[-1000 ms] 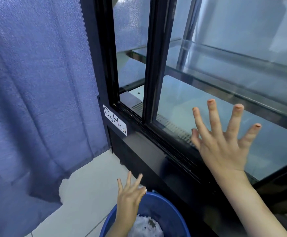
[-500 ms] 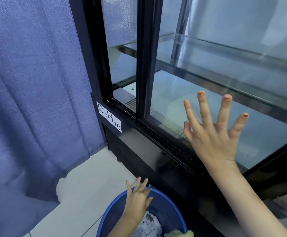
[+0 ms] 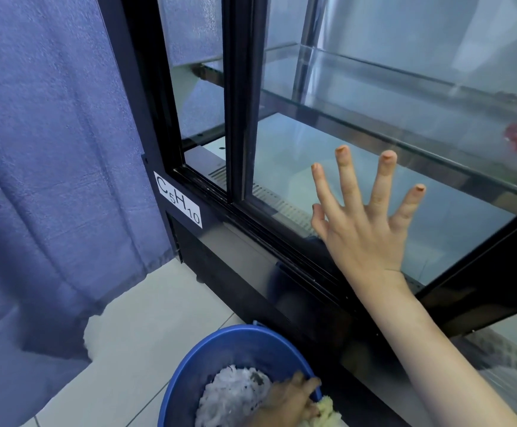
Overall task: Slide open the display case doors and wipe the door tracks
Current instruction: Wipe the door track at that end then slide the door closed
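A black-framed display case stands in front of me with a sliding glass door (image 3: 297,143). Its left stile (image 3: 240,97) is pulled a little away from the case's left post, leaving a narrow gap. The black door track (image 3: 251,223) runs along the bottom sill. My right hand (image 3: 365,229) lies flat on the glass, fingers spread. My left hand (image 3: 291,402) is down inside a blue bucket (image 3: 195,362), fingers curled on a yellow cloth (image 3: 328,411) beside a white cloth (image 3: 232,392).
A blue curtain (image 3: 50,149) hangs at the left, reaching the white tiled floor (image 3: 146,322). A white label (image 3: 178,198) reading C5H10 sits on the case's lower left corner. Glass shelves (image 3: 405,87) run inside the case. The bucket stands close against the case base.
My left hand has dropped from above the bucket down into it and curled onto the yellow cloth. My right hand stays flat on the glass; the view has shifted slightly.
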`<control>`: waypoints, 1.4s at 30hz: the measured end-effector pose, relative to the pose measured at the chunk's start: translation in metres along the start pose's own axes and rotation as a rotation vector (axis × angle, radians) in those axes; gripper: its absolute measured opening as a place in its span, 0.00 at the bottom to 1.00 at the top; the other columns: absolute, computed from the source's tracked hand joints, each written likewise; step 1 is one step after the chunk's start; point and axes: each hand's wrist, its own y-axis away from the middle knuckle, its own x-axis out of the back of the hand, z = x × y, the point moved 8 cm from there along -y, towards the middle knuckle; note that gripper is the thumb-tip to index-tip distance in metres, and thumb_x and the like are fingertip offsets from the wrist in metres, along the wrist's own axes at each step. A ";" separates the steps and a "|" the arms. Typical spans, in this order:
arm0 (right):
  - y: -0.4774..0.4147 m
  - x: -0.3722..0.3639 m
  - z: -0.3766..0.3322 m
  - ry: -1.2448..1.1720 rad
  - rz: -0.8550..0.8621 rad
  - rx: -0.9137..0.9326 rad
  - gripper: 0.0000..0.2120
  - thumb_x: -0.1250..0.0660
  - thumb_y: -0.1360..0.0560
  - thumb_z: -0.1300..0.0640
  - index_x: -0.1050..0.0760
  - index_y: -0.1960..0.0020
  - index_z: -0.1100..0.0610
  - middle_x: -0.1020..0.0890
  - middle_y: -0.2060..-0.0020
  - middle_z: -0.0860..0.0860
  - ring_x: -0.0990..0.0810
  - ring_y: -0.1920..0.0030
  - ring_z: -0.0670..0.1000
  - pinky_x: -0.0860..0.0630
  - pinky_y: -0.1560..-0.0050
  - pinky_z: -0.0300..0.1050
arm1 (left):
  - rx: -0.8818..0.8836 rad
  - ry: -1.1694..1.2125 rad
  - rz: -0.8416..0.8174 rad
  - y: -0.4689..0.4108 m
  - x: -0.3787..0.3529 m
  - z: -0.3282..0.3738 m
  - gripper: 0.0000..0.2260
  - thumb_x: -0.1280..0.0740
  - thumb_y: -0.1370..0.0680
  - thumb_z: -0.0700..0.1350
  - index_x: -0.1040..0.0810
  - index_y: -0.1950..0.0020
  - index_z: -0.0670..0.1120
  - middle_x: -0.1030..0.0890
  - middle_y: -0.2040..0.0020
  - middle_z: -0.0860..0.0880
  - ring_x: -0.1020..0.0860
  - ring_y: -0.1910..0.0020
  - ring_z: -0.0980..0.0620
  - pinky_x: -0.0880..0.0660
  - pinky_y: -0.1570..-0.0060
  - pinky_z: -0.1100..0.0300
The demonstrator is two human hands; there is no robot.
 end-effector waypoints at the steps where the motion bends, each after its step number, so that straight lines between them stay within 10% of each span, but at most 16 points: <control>1: 0.000 0.000 0.000 0.000 0.000 -0.001 0.26 0.43 0.22 0.49 0.41 0.25 0.48 0.45 0.26 0.54 0.61 0.26 0.66 0.64 0.31 0.67 | 0.003 0.012 -0.004 0.000 -0.002 -0.002 0.23 0.40 0.20 0.51 0.42 0.27 0.55 0.42 0.26 0.46 0.37 0.31 0.43 0.41 0.30 0.52; 13: -0.004 0.007 0.003 -0.037 -0.027 -0.004 0.24 0.45 0.21 0.51 0.39 0.26 0.47 0.34 0.27 0.50 0.41 0.31 0.64 0.63 0.32 0.67 | -0.005 0.094 -0.071 0.001 -0.021 -0.001 0.32 0.32 0.28 0.59 0.42 0.29 0.60 0.36 0.34 0.48 0.31 0.37 0.43 0.33 0.40 0.55; 23: 0.000 0.002 0.002 0.004 -0.193 0.087 0.30 0.45 0.21 0.43 0.54 0.22 0.44 0.49 0.24 0.52 0.61 0.29 0.70 0.69 0.35 0.69 | -0.012 0.383 -0.158 -0.001 -0.043 0.016 0.25 0.35 0.25 0.38 0.34 0.30 0.53 0.35 0.32 0.45 0.35 0.33 0.47 0.40 0.36 0.65; 30: 0.005 0.002 0.001 0.034 -0.251 0.171 0.33 0.46 0.22 0.40 0.57 0.22 0.45 0.52 0.24 0.53 0.61 0.31 0.68 0.69 0.35 0.69 | 0.039 0.475 0.167 -0.007 -0.008 0.004 0.16 0.39 0.24 0.32 0.25 0.39 0.44 0.31 0.42 0.47 0.31 0.43 0.53 0.40 0.50 0.80; 35: 0.005 0.003 0.004 0.001 -0.229 0.151 0.32 0.44 0.22 0.41 0.53 0.22 0.44 0.50 0.25 0.53 0.60 0.31 0.68 0.69 0.35 0.68 | 0.005 0.531 0.331 -0.004 0.009 -0.005 0.13 0.40 0.22 0.33 0.21 0.44 0.44 0.29 0.53 0.59 0.30 0.47 0.54 0.36 0.48 0.70; 42: 0.005 0.003 0.004 0.019 -0.202 0.137 0.30 0.45 0.22 0.44 0.51 0.23 0.44 0.49 0.25 0.52 0.58 0.31 0.68 0.68 0.34 0.68 | 0.081 0.539 0.285 0.000 0.009 -0.031 0.21 0.28 0.29 0.38 0.29 0.38 0.49 0.36 0.47 0.52 0.33 0.46 0.57 0.41 0.50 0.82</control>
